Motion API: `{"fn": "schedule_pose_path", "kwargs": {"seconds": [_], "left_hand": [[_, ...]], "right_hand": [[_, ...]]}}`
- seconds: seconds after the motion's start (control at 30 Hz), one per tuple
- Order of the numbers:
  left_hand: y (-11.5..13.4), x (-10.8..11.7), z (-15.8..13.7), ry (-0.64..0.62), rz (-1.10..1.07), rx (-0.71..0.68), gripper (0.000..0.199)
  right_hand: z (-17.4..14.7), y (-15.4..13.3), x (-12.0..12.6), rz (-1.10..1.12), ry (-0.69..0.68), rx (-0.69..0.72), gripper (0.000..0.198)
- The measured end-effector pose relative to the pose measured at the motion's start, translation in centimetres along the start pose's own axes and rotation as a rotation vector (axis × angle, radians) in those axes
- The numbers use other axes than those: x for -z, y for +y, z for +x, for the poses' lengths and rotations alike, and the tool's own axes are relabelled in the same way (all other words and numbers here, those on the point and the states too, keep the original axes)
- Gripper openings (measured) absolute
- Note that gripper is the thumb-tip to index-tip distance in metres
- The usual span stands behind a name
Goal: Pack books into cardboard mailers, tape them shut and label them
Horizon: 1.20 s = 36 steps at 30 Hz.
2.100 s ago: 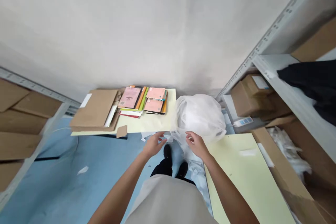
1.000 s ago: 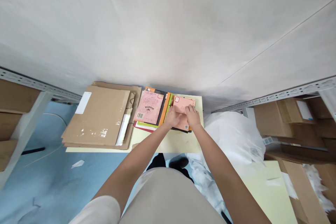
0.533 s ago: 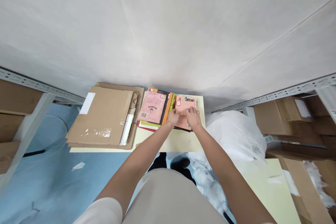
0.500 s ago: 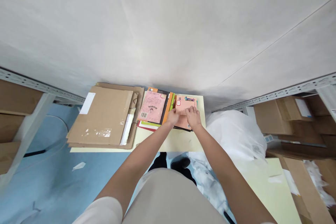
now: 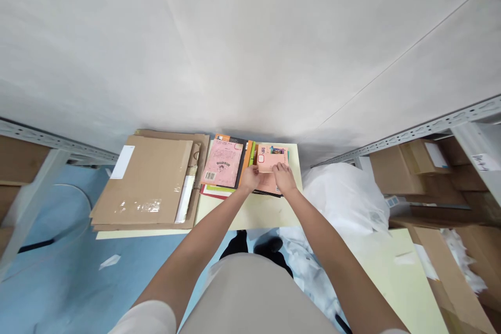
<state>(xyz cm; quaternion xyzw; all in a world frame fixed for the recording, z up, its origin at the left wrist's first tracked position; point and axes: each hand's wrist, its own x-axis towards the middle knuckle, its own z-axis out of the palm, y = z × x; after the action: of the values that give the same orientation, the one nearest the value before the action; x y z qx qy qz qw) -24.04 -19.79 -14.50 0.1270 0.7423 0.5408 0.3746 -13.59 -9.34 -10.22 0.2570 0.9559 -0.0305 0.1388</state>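
Note:
A small pink booklet (image 5: 270, 160) with a red-framed mark near its upper left corner is between my two hands. My left hand (image 5: 250, 177) pinches its lower left corner. On its lower right edge, the bent fingers of my right hand (image 5: 284, 176) close over the paper. Beneath it lie more pink and dark-edged books, partly hidden by the booklet and my fingers. Just left of my left hand, a pink book (image 5: 223, 162) with a barcode and a printed figure rests on a pile of books with black, orange, green and red edges.
Flattened cardboard (image 5: 144, 182) covers the left part of the pale yellow table (image 5: 250, 216). A white plastic bag (image 5: 344, 198) bulges beside the table's right end. Metal shelves with cardboard boxes (image 5: 395, 172) stand on both sides, and a wall rises behind.
The whole view has shifted slightly, so the table appears a little lower and further left. Both hands stay at the small pink booklet, which looks slightly flatter against the books.

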Motion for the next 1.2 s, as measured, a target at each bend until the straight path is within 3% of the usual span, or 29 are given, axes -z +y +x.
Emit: {"fn": "schedule_pose_path", "kwargs": {"seconds": [0.23,0.37,0.47,0.6,0.7,0.8,0.97,1.2], "left_hand": [[-0.9,1.1,-2.1,-0.004,-0.081,-0.044,0.035],[-1.2,0.5,-3.1,-0.025,-0.154,-0.062,0.048],[-0.7,-0.5,-4.2,-0.184,-0.221,-0.095,0.045],[0.6,-2.8,-6.8,-0.522,-0.281,-0.153,0.040],[1.3,-5.3,-9.3,-0.694,-0.283,-0.177,0.039],[1.8,-8.4,-12.1,-0.811,-0.214,-0.162,0.039],[2.2,-14.7,-17.6,-1.085,-0.054,-0.119,0.037],[2.0,-24.3,-27.9,-1.322,0.221,-0.161,0.042]], "right_hand": [[-2.5,0.1,1.4,0.160,-0.055,0.045,0.035],[-5.2,1.2,2.0,0.523,0.013,0.026,0.034],[-7.6,2.5,2.0,0.843,0.103,-0.053,0.028],[-11.7,4.3,1.7,1.455,0.260,-0.159,0.032],[-15.9,5.7,1.3,1.803,0.315,-0.298,0.042],[-21.1,7.3,0.7,1.960,0.425,-0.449,0.044],[-31.5,10.7,-1.1,1.924,0.773,-0.688,0.039],[-46.3,15.0,-5.1,1.773,1.146,-1.066,0.062]]}}
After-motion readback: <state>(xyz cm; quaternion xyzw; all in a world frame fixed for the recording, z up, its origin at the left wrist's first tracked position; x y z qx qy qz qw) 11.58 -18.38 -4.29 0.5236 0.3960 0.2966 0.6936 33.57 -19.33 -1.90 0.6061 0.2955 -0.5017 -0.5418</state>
